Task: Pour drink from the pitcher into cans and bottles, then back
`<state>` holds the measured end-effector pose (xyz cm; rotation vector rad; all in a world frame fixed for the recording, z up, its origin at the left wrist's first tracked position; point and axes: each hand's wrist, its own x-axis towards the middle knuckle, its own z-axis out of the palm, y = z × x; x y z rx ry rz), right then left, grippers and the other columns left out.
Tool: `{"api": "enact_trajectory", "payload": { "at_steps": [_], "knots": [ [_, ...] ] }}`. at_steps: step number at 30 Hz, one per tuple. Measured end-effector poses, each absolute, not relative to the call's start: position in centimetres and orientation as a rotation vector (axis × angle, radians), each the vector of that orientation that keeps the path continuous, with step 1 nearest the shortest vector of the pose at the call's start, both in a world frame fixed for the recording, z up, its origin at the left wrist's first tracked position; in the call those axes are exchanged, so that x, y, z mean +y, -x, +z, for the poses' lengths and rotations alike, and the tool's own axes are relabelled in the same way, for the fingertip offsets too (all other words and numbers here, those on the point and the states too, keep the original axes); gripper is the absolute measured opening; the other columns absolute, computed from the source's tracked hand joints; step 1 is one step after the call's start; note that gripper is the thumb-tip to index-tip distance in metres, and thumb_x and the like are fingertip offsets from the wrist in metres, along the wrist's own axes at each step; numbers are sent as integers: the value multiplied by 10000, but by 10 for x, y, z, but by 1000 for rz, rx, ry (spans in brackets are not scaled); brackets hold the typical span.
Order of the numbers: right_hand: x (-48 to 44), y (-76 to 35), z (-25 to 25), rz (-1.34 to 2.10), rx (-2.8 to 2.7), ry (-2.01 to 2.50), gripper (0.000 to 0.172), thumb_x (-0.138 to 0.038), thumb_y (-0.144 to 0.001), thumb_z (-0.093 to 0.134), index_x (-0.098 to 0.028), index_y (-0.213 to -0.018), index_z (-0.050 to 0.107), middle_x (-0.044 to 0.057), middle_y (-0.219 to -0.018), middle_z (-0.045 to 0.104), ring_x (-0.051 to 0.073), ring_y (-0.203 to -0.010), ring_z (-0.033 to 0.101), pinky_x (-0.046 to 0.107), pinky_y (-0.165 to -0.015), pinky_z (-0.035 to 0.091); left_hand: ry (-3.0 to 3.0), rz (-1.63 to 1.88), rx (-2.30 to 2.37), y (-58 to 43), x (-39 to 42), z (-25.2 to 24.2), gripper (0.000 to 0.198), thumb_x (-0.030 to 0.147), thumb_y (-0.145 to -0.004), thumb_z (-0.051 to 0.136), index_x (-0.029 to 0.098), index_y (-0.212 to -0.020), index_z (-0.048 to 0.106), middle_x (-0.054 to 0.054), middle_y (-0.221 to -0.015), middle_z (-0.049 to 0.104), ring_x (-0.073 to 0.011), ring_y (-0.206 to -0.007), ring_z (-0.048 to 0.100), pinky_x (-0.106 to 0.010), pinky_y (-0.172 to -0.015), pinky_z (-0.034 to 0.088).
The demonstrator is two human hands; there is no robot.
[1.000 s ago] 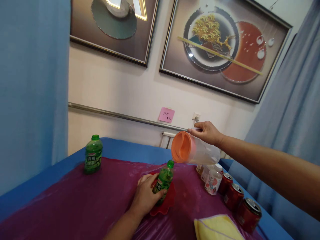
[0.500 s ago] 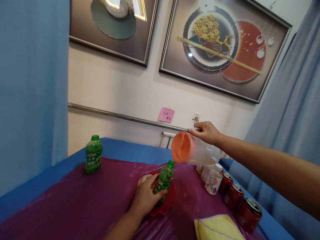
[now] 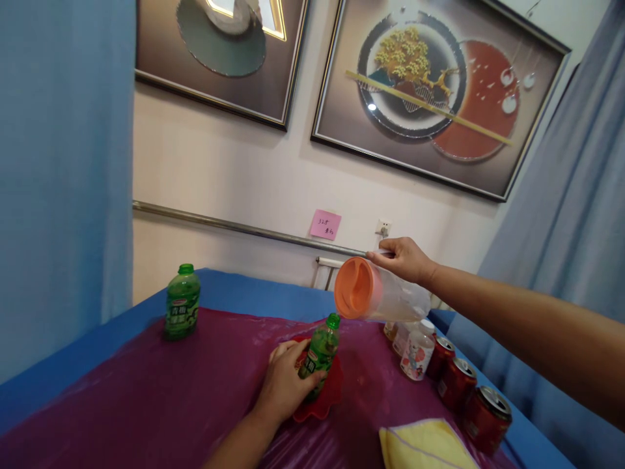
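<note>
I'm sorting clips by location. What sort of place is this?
An indoor room, perhaps a clinic or treatment room, though I can't be sure: blue curtains at both sides, a metal rail along the wall, framed pictures above.

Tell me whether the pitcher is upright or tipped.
Tipped: the right hand holds the pitcher nearly sideways, its orange lid near the held green bottle.

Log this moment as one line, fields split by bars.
left hand: around green bottle, red dish beneath | right hand: holding tilted pitcher, orange lid near bottle mouth | nearby: yellow cloth, three red cans
</note>
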<state>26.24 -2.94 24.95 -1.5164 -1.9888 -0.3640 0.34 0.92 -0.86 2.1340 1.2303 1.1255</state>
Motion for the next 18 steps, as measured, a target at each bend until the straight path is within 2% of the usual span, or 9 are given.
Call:
{"api": "enact_trajectory", "payload": {
  "at_steps": [18],
  "knots": [
    [-29,-264,250,-366,-1999,1515,534,-573,-845,564,-236,-553,270,-64,-553,235,105,-541,242,288,-526,195,-2139,1124,1229,-3,10,-10,605,350,-641,844,233,-1217,702,-102,-1181,667,-303,-1142,594,-459,-1040,441]
  ]
}}
